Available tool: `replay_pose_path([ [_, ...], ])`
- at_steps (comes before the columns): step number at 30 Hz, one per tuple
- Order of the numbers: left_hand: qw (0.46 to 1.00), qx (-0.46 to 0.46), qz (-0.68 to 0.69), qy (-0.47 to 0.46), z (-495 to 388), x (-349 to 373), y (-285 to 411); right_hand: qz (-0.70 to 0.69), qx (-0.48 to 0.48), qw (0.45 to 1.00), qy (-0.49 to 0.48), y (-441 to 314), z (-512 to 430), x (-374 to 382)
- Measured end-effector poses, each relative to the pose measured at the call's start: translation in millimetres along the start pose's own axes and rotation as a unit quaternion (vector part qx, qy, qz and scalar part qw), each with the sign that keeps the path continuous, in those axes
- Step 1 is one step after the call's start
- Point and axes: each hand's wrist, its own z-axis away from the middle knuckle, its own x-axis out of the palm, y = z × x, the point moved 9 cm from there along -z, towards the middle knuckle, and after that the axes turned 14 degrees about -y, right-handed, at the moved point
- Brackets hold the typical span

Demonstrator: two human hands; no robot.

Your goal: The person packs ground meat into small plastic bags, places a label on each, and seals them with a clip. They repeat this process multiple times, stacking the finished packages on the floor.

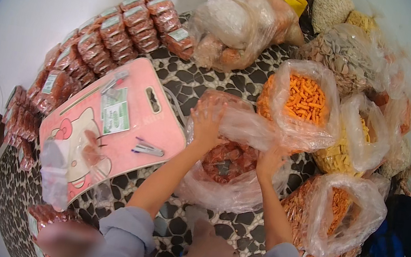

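Between my arms a large clear plastic bag (219, 194) stands with its mouth open, holding reddish-brown snack pieces (208, 161) around a gap in the middle. My left hand (206, 122) lies with its fingers spread against the far left part of the bag's rim. At the right side of the rim, my right hand (271, 162) has its fingers closed on the plastic. The rim's far part stretches as a folded band from one hand to the other. Some of the right fingers are hidden by plastic.
Left lies a pink cutting board (161, 134) with printed labels (115, 117), pens (148, 148) and a stapler (114, 82). Stacked packed snacks (110, 30) line the wall. Right stand open bags of orange sticks (305, 99), yellow chips (346, 145) and orange-brown snacks (338, 212). A tied bag (240, 30) stands behind.
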Motion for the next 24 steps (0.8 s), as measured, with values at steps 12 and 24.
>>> replay_pose_path([
  [12,0.786,-0.032,0.607,0.114,-82.0,27.4,-43.9,-0.836,-0.013,0.544,-0.069,-59.7,-97.6,-31.8],
  [24,0.699,-0.017,0.655,-0.288,-66.1,53.8,-12.6,-0.605,-0.031,0.774,-0.186,-15.3,-106.9,-39.5],
])
